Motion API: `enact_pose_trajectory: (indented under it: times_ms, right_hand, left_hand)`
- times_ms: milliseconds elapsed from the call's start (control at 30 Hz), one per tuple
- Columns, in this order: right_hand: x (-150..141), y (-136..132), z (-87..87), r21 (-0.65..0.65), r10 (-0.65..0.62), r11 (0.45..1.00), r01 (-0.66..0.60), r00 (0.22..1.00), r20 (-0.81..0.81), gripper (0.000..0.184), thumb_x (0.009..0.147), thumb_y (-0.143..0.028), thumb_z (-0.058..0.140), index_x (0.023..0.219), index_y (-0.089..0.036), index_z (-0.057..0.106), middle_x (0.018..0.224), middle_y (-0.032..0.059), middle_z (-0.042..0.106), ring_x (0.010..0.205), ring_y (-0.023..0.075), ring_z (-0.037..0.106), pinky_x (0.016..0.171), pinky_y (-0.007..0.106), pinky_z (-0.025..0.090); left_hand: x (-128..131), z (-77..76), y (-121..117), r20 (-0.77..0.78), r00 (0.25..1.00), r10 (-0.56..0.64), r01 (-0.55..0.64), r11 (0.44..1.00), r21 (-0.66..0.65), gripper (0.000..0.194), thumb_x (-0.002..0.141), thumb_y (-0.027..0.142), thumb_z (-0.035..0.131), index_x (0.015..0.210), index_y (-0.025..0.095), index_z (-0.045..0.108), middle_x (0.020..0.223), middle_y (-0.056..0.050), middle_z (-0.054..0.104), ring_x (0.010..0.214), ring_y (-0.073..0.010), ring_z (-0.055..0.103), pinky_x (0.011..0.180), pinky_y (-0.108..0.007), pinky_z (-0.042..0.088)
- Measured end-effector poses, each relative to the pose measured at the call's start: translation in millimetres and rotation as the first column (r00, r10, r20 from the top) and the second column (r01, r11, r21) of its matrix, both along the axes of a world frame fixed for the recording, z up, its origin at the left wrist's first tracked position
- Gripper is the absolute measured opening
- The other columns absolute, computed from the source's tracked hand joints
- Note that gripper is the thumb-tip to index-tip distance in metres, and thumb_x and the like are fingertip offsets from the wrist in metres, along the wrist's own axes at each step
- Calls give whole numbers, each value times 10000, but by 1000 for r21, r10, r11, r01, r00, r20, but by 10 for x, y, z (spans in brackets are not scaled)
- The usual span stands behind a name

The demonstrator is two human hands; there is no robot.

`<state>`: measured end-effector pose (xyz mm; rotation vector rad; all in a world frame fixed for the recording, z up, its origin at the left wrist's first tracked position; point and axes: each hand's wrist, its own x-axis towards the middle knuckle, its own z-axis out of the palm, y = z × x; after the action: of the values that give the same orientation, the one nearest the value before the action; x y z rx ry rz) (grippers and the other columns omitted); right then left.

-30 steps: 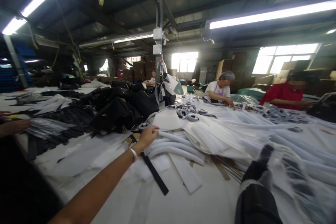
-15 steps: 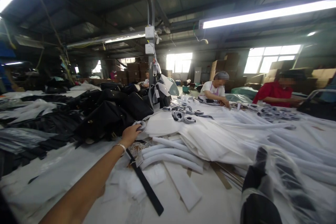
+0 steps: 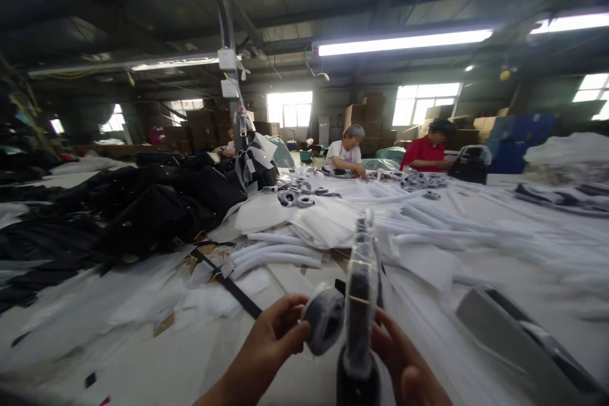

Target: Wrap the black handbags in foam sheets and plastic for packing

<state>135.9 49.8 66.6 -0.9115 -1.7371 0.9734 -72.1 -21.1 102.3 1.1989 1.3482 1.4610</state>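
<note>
My left hand (image 3: 273,346) pinches a rolled-up strap (image 3: 324,319), dark grey and wrapped in clear film, between thumb and fingers. Just right of the roll stands a black bag (image 3: 358,384) at the bottom edge, seen narrow side on. Its upright handle (image 3: 360,285) is covered in clear plastic with thin gold-coloured ties. My right hand (image 3: 404,355) is at the far side of the handle, fingers stretched up against it and thumb apart; the bag partly hides the fingertips. The roll is close beside the handle; whether they touch, I cannot tell.
Black bags (image 3: 157,209) are heaped at the left. White foam tubes (image 3: 280,257), white sheets (image 3: 316,225) and more strap rolls (image 3: 290,198) cover the table ahead. A grey bag-like item (image 3: 518,342) lies right. Two co-workers (image 3: 345,155) work across the table.
My left hand has come back from beside the black bag heap, bringing the strap roll to the bag. My right hand has come into view. The view has turned right.
</note>
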Motion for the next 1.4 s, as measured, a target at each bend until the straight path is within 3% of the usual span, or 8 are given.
enact_pose_trajectory:
  times_ms: [133, 367, 467, 567, 700, 933, 1133, 1400]
  right_hand:
    - [-46, 67, 203, -231, 49, 968, -98, 977, -208, 730, 918, -672, 447, 1486, -213, 427, 1098, 122, 739, 958, 292, 714, 903, 442, 555]
    - [37, 257, 582, -246, 335, 888, -390, 912, -236, 495, 871, -612, 618, 1157, -220, 716, 863, 29, 695, 702, 160, 562, 629, 258, 441]
    - [43, 256, 628, -331, 372, 791, -515, 833, -410, 458, 889, -599, 610, 1077, -197, 724, 741, 7, 634, 631, 121, 494, 577, 229, 377]
    - [-7, 206, 626, -351, 314, 743, -570, 760, -569, 454, 807, -568, 723, 1061, -192, 708, 834, 40, 679, 705, 158, 579, 617, 245, 432]
    - [-85, 131, 609, -338, 174, 829, -446, 779, -602, 454, 686, -456, 852, 1020, -191, 698, 936, 69, 721, 742, 208, 645, 648, 292, 503]
    - [-104, 140, 639, -283, 39, 922, -265, 790, -612, 485, 767, -391, 778, 1194, -188, 665, 1043, 90, 744, 850, 234, 681, 759, 321, 532]
    - [-107, 170, 683, -215, 15, 962, -170, 817, -577, 453, 793, -390, 731, 1190, -183, 661, 870, 40, 743, 653, 178, 609, 563, 255, 458]
    - [-45, 277, 804, -230, 61, 924, -306, 711, -700, 460, 838, -514, 698, 1164, -189, 691, 1004, 70, 713, 742, 170, 621, 658, 272, 510]
  left_hand:
    - [115, 88, 76, 217, 964, -157, 144, 987, 75, 457, 876, 515, 668, 1178, 172, 666, 973, -70, 687, 833, -176, 595, 759, -290, 457]
    - [30, 306, 336, 358, 874, -328, 296, 944, 144, 348, 897, 442, 670, 1102, 163, 706, 1085, -105, 697, 1000, -231, 636, 917, -352, 473]
    - [74, 404, 448, 262, 937, -232, 219, 972, 81, 410, 896, 492, 647, 1120, 153, 700, 1138, -132, 691, 1038, -269, 640, 912, -381, 490]
    - [155, 504, 469, 114, 993, 29, -35, 998, 51, 523, 840, 527, 693, 1250, 209, 626, 1270, -114, 636, 1057, -261, 627, 841, -338, 500]
    - [343, 674, 384, -192, 928, 319, -267, 930, 251, 466, 836, 543, 679, 1166, 215, 653, 1050, -70, 690, 831, -199, 635, 711, -284, 478]
    - [661, 1176, 557, -163, 970, -181, 162, 979, -124, 584, 834, 656, 607, 1140, 165, 687, 1019, -89, 710, 855, -196, 661, 628, -235, 429]
    - [748, 1462, 758, -158, 958, -240, 195, 947, -255, 532, 716, 512, 807, 1121, 180, 710, 968, -54, 724, 859, -173, 641, 629, -216, 382]
    - [720, 1581, 591, -3, 949, -316, 309, 932, -192, 458, 777, 364, 809, 1181, 181, 695, 1052, -89, 731, 941, -211, 683, 889, -339, 516]
